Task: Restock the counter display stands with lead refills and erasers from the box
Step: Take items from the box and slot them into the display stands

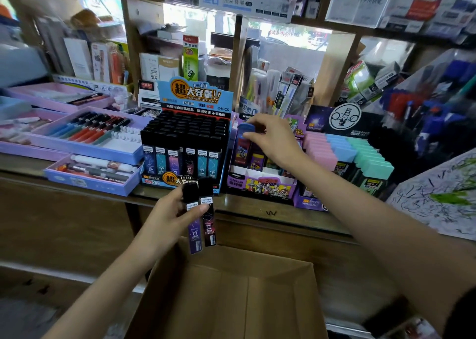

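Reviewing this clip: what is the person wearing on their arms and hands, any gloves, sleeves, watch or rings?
No gloves on the left hand or the right hand, and no rings, watch or bracelet show. Both forearms are uncovered. At the bottom right corner a patch of dark fabric appears, probably a short sleeve on the right arm.

"24PCS" and "1=10" on lead refill stand (192, 96)
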Tool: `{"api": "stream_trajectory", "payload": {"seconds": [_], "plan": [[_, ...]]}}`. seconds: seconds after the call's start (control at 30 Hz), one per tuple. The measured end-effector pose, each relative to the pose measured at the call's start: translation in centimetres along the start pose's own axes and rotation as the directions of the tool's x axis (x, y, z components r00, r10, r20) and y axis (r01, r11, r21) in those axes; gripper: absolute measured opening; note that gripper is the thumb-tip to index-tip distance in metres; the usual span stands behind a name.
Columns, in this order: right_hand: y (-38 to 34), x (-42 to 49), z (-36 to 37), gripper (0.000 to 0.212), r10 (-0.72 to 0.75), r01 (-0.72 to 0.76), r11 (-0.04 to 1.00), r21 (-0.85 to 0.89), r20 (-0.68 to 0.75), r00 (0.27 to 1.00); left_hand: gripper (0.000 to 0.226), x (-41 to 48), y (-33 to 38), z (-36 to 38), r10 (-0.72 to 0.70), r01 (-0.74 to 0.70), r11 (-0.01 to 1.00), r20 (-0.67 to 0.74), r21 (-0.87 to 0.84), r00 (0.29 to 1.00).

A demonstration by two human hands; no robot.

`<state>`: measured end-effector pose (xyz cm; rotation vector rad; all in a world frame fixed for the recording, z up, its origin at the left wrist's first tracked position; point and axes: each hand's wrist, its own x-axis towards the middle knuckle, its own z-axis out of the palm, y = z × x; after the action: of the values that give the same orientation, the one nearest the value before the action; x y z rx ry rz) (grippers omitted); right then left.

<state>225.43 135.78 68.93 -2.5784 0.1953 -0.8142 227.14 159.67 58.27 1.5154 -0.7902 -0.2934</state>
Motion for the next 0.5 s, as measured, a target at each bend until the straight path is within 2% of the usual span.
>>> {"api": "stream_trajectory", "payload": {"seconds": [0.1,0.27,0.33,0.4,0.43,0.5], "plan": [[0.7,0.0,1.2,0.026,-0.051,0.063,0.973,-0.223,0.061,0.997,0.034,0.0,0.0,-0.1,0.004,-0.004,1.000,0.008,0.004,1.000],[1.0,-0.6,2.1,0.035,-0.120,0.140,0.889,-0.436,0.073,0.990,0.034,0.0,0.4,0.0,0.001,0.000,1.000,0.012,-0.013,1.000],[0.2,-1.3,1.7,0.040,-0.171,0.183,0.873,-0.451,0.068,0.983,0.034,-0.1,0.7,0.1,-0.005,0.005,1.000,0.008,-0.025,1.000],[-1.3,-2.7,1.4,0.037,-0.235,0.230,0.917,-0.327,0.023,0.972,0.031,-0.1,0.9,0.1,-0.003,0.002,0.999,-0.004,-0.041,1.000],[-2.2,-3.7,1.4,0.032,-0.216,0.219,0.957,-0.189,0.037,0.976,0.030,0.0,1.0,0.0,-0.002,0.001,0.999,-0.013,-0.048,1.000],[-4.1,-5.8,1.7,0.027,-0.104,0.076,0.987,0.141,0.203,0.974,0.030,0.1,1.2,0.0,-0.003,0.001,0.998,-0.029,-0.070,1.000]]}}
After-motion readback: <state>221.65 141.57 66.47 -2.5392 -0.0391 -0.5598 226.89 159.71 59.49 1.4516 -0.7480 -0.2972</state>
